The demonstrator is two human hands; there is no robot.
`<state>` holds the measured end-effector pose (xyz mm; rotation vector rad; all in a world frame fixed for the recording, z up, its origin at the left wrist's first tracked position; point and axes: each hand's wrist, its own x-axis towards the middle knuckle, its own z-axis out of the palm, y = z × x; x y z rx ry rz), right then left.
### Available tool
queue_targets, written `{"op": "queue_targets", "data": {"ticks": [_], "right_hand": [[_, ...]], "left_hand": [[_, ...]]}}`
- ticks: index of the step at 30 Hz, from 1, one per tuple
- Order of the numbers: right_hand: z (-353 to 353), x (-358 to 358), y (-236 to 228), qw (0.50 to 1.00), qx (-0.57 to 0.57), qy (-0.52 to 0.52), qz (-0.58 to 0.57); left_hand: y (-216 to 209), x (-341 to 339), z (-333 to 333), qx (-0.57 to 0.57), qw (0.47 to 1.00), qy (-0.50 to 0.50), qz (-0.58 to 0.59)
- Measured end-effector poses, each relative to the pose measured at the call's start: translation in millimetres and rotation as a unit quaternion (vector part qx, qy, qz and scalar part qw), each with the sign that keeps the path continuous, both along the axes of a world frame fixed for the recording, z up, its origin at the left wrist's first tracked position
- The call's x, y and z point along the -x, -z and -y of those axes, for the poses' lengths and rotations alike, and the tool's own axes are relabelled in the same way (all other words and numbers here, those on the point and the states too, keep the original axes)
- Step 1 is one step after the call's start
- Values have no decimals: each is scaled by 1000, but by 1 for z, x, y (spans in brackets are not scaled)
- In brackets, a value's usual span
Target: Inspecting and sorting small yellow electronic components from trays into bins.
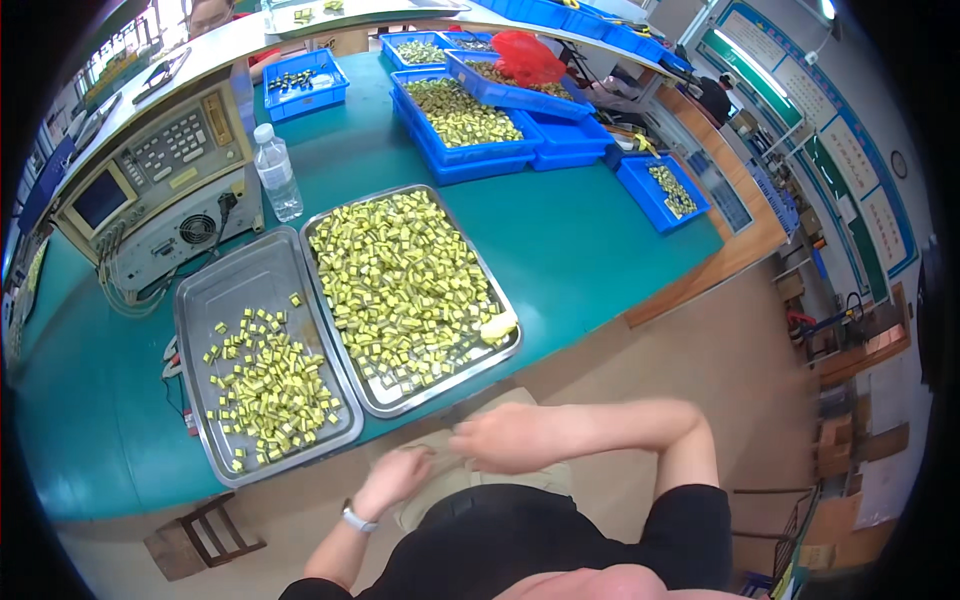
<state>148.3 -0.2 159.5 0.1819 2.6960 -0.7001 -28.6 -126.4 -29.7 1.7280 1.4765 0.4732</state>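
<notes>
My left hand (398,474), with a watch (357,516) on its wrist, is over my lap just off the table's front edge. Close by on its right is my right hand (500,438), smeared by motion. The fingers of both are too unclear to show whether they hold anything. Before them on the table lie two metal trays. The right tray (398,410) is thickly covered with small yellow-and-dark block-shaped parts (400,280), and a pale yellow lump (498,326) rests in its near right corner. In the left tray (225,270), a looser heap of similar parts (275,390) fills the near half.
A water bottle (278,175) stands behind the trays, beside a bench instrument (165,170) with cables. Blue bins (480,155) of parts are stacked at the back, one topped by a red plastic bag (527,58). Another blue bin (655,205) sits at the table's right end. A wooden stool (210,535) is below left.
</notes>
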Motion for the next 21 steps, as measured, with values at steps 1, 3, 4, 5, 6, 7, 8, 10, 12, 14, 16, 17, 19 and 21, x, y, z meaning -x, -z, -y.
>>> {"op": "queue_targets", "data": {"ticks": [1, 3, 4, 5, 6, 7, 8, 10, 12, 14, 16, 17, 19, 21], "right_hand": [[8, 10, -24, 990, -55, -68, -113], [20, 45, -86, 940, -177, -131, -259], [29, 61, -105, 925, -210, -111, -297], [36, 73, -130, 899, -299, -142, -288], [43, 76, -153, 891, -333, -150, -269], [48, 75, -168, 883, -365, -155, -251], [53, 71, -172, 881, -366, -156, -256], [63, 63, -177, 887, -330, -142, -291], [63, 37, -199, 881, -319, -137, -320], [62, 22, -202, 832, -429, -182, -301], [62, 14, -200, 833, -425, -176, -309], [62, 10, -198, 832, -424, -171, -315], [63, 1, -195, 829, -427, -158, -325], [64, -10, -193, 825, -432, -141, -336]], "left_hand": [[-1, 7, 11, 10, 999, 19, -48], [54, 17, 39, -22, 998, 41, -50], [53, 13, 43, -16, 998, 24, -51], [51, 10, 48, -13, 998, 5, -55], [48, 8, 46, -17, 998, -4, -59], [46, 7, 46, -18, 998, -11, -64], [43, 7, 46, -18, 997, -18, -68], [40, 7, 50, -14, 996, -34, -76], [37, 1, 59, -6, 996, -48, -78], [34, -5, 65, 6, 995, -59, -79], [29, -10, 68, 15, 994, -66, -81], [26, -13, 68, 19, 994, -68, -83], [17, -17, 65, 24, 993, -69, -88], [6, -22, 60, 27, 993, -66, -95]]}}
